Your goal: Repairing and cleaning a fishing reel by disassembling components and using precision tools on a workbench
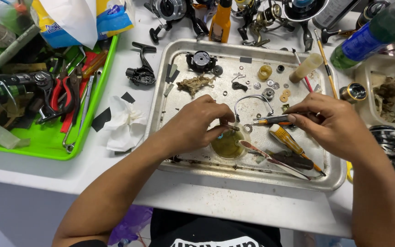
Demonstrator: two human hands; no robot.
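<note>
On the bench's metal tray (197,171), the left hand (197,123) pinches a small slim reel part (230,127) lying crosswise over the cup of yellowish fluid (227,145) (nearer that hand), while the right hand (330,121) grips an orange-handled pick (270,120) pointing leftward at it.

Small thin metal part (230,127) – pinched level above yellowish-liquid cup (227,145).

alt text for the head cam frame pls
Two bare hands work over a metal tray of small reel parts: the left hand pinches a small part above a cup of yellowish liquid, the right hand holds a thin tool toward it.
</note>
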